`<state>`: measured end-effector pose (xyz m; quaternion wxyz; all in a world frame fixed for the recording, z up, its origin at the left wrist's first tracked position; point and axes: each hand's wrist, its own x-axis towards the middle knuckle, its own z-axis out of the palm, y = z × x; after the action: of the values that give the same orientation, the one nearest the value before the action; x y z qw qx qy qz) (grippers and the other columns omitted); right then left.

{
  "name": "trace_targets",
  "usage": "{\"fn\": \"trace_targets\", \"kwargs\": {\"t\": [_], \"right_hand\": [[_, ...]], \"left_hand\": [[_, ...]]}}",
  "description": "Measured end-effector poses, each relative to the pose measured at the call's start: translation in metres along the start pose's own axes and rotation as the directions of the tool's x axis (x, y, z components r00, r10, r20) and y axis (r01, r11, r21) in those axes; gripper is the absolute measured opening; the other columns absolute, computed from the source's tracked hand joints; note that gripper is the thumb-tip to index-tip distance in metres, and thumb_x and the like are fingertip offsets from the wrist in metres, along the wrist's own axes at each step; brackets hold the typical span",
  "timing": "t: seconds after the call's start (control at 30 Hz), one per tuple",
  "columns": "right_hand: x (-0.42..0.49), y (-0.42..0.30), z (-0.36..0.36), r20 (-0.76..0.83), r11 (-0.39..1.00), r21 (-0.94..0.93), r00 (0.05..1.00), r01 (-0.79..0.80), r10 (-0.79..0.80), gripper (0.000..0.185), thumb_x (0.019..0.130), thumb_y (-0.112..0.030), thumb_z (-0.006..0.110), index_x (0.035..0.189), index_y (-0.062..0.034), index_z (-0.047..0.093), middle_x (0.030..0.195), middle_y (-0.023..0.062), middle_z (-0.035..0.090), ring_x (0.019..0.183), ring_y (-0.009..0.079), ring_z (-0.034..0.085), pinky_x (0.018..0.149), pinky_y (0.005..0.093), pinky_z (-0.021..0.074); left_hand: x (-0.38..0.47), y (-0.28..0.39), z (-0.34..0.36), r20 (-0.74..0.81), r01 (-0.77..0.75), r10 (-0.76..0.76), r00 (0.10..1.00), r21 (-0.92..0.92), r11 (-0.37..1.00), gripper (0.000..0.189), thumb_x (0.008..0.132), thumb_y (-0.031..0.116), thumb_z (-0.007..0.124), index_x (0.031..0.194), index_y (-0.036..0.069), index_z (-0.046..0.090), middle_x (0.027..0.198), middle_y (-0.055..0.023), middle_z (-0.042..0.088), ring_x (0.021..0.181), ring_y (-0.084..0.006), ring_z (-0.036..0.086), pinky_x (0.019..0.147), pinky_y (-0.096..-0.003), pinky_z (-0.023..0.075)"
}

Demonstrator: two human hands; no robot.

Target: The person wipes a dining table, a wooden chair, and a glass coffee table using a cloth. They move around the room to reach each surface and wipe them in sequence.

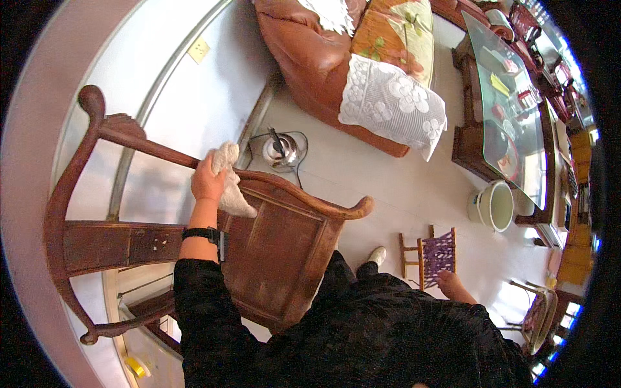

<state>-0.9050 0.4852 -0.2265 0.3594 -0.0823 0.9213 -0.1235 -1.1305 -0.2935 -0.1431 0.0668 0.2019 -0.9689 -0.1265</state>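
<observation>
My left hand (208, 179) grips a crumpled cream cloth (232, 186) against the armrest (276, 182) of a dark wooden armchair (276, 257). The chair has a panelled seat, a curved top rail and a flat back splat (121, 245) with pale worn spots. A black band is around my left wrist. My right hand (451, 283) hangs at my other side, overlapping the low stool (436, 254) with a purple woven seat. Its fingers are partly hidden; I cannot tell whether it touches the stool.
A brown leather sofa (310, 72) with a lace cover (393, 99) stands ahead. Beside it on the floor sits a shiny metal kettle (280, 150) with a cord. To the right are a pale bucket (497, 206), a glass-topped table (490, 111) and a chair (538, 315).
</observation>
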Motion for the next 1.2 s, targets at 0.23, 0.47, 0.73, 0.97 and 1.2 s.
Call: {"fn": "trace_targets", "kwargs": {"t": [0.23,0.47,0.73,0.97,1.2], "right_hand": [[-0.010,-0.070,-0.004,0.094,0.922,0.262,0.959,-0.284,0.269,0.028,0.089,-0.025,0.058,0.105,-0.0034,0.066,0.094,0.0209,0.068,0.090,0.0373,0.066,0.083,0.0422,0.0526],[-0.015,-0.071,0.018,0.132,0.877,0.321,0.933,-0.358,0.333,0.035,0.087,-0.031,0.057,0.109,-0.0047,0.066,0.099,0.0222,0.068,0.093,0.0388,0.065,0.087,0.0439,0.0517],[-0.004,-0.031,0.026,-0.004,0.901,0.329,0.954,-0.282,0.300,0.034,0.087,-0.031,0.058,0.108,-0.0048,0.066,0.089,0.0208,0.069,0.086,0.0400,0.066,0.081,0.0468,0.0529],[-0.024,0.020,0.048,-0.002,0.850,0.432,0.942,-0.301,0.335,0.035,0.086,-0.029,0.058,0.109,-0.0049,0.066,0.096,0.0222,0.067,0.092,0.0397,0.064,0.084,0.0464,0.0511],[-0.047,0.076,0.054,0.064,0.788,0.440,0.890,-0.432,0.452,0.035,0.087,-0.033,0.055,0.104,-0.0052,0.068,0.097,0.0229,0.067,0.092,0.0406,0.063,0.084,0.0479,0.0505]], "left_hand": [[-0.026,0.014,0.083,0.011,-0.028,0.027,1.000,0.055,0.998,0.063,0.080,0.033,0.072,0.134,0.008,0.050,0.148,-0.0160,0.037,0.130,-0.0380,0.040,0.109,-0.0475,0.0338],[-0.076,0.126,0.082,0.252,-0.161,0.148,0.956,0.033,0.986,0.058,0.080,0.035,0.073,0.130,0.012,0.055,0.145,-0.0152,0.039,0.126,-0.0417,0.041,0.100,-0.0485,0.0443],[-0.124,0.190,0.074,0.401,-0.231,0.157,0.903,0.143,0.962,0.058,0.082,0.038,0.071,0.133,0.017,0.054,0.144,-0.0128,0.039,0.124,-0.0381,0.045,0.096,-0.0464,0.0487],[-0.168,0.235,0.084,0.408,-0.250,0.212,0.888,0.042,0.967,0.059,0.080,0.041,0.071,0.131,0.016,0.056,0.138,-0.0147,0.046,0.120,-0.0373,0.049,0.095,-0.0488,0.0469],[-0.187,0.310,0.098,0.445,0.023,0.079,0.892,-0.220,0.975,0.058,0.084,0.041,0.065,0.130,0.007,0.054,0.126,-0.0197,0.056,0.114,-0.0383,0.055,0.093,-0.0453,0.0461]]}}
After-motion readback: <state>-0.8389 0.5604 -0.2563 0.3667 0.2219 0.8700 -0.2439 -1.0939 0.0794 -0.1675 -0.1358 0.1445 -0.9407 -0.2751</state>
